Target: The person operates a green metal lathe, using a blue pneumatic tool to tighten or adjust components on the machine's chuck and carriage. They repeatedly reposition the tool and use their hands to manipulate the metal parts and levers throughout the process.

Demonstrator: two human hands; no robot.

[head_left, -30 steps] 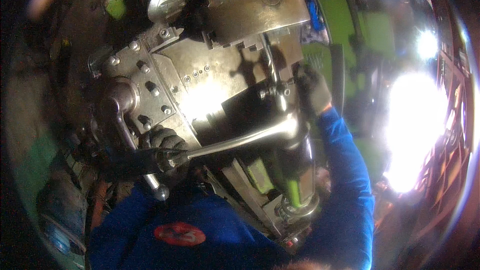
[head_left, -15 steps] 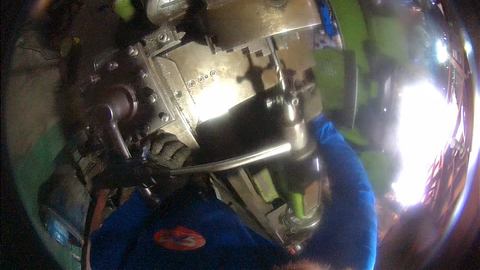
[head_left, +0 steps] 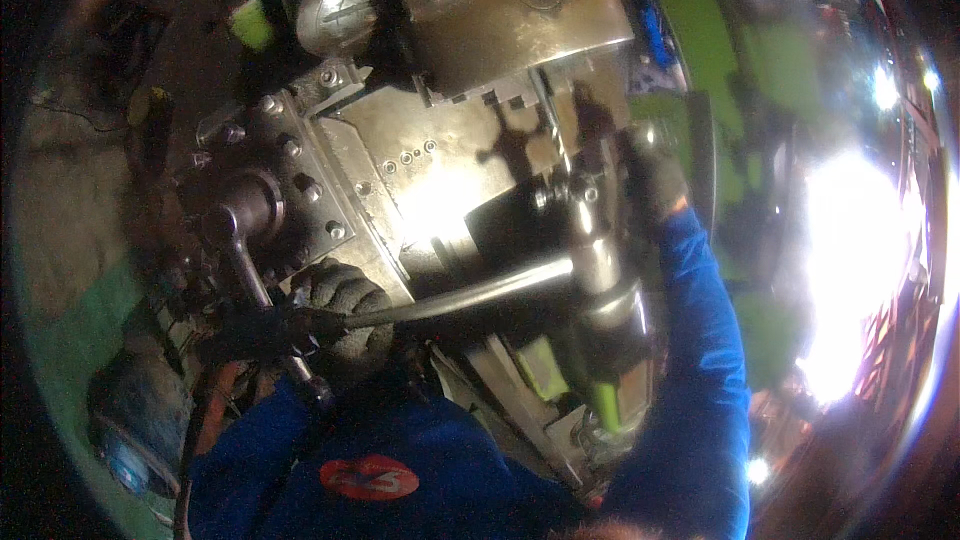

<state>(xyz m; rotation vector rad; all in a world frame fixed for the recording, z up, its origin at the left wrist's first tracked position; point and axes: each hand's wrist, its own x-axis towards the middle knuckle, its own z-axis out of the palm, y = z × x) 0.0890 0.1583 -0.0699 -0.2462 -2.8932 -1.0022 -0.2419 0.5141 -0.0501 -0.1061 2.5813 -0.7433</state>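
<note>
Steel, worn and oily, fills most of what I see: a heavy machine block (head_left: 430, 170) with bolt heads and a bright glare spot at its middle. My left hand (head_left: 340, 315), in a dark knit glove, is clenched around the near-left end of a long metal lever bar (head_left: 470, 290). The bar runs from that grip up and to the right across the dark gap below the block, ending at a thick cylindrical socket head (head_left: 600, 270) that stands nearly upright against the machine. My right hand (head_left: 650, 175), also gloved, sits at the far right, closed over the upper part of that upright piece where it meets the block; I cannot tell exactly what the fingers wrap. Left of my left hand, a dark crank handle (head_left: 245, 240) hangs down from a round hub on the bolted flange. Blue sleeves (head_left: 700, 360) come in from the near edge. Green painted panels (head_left: 700, 30) show far right, beside strong light.
</note>
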